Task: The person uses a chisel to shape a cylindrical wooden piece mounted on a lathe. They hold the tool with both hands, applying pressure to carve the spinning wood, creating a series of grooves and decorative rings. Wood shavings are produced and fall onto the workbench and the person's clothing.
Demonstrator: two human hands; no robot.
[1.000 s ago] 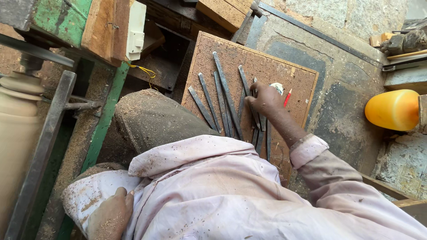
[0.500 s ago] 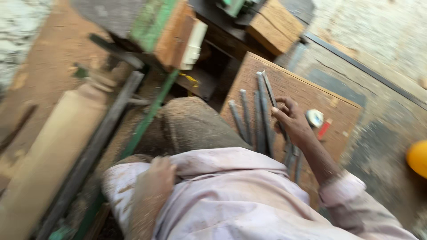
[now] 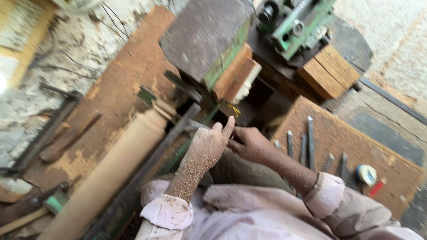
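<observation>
Together both hands (image 3: 231, 141) meet above the chisels (image 3: 307, 146) on the board (image 3: 391, 178).

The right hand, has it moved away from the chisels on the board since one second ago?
Yes. The right hand left the chisels on the board and now meets the left hand, toward the wooden cylinder.

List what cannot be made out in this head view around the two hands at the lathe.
- What the right hand grips: the left hand covers it.
- The wooden cylinder on the lathe: its near end runs off the bottom edge.
- The chisels on the board: the right sleeve hides their lower ends.
- The small round thing beside them: motion blur hides its kind.
</observation>
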